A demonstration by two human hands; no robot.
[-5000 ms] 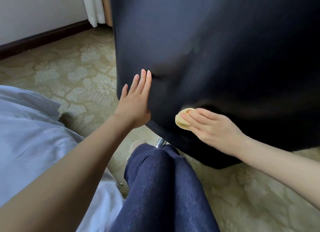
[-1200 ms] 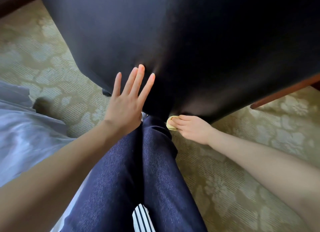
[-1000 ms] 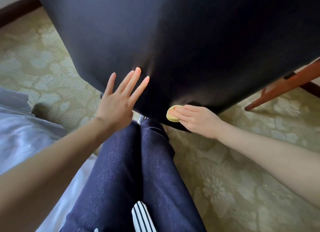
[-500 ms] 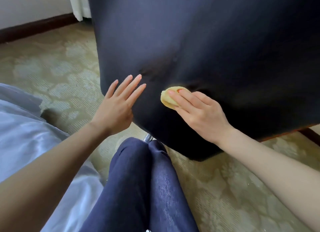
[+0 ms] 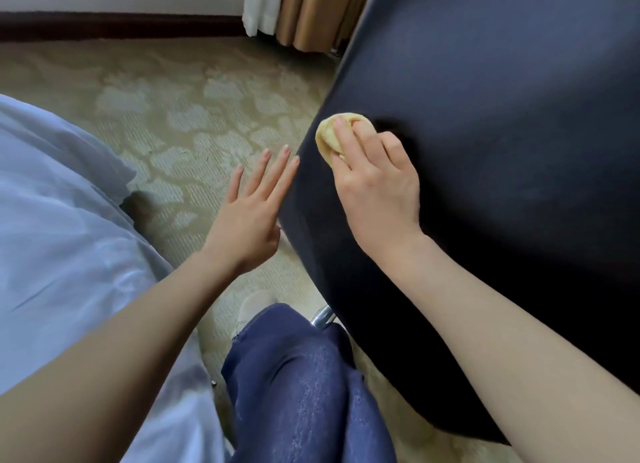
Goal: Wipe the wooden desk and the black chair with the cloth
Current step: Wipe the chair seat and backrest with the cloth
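Under the right hand (image 5: 377, 185), cloth (image 5: 327, 136) touches black chair (image 5: 502, 151).

the right hand (image 5: 377, 185) holds a balled yellow cloth (image 5: 329, 133) against the black chair (image 5: 502, 151); the left hand (image 5: 246, 217), fingers straight, sits at the chair's edge above the patterned carpet (image 5: 173, 116).

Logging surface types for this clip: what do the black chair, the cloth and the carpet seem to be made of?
Black chair: smooth upholstery, probably leather or vinyl, with a soft sheen and no visible weave; which one is unclear.
Cloth: soft pale-yellow fabric, wadded into a rounded lump.
Carpet: low-pile textile with a ribbed texture and a pale floral pattern.
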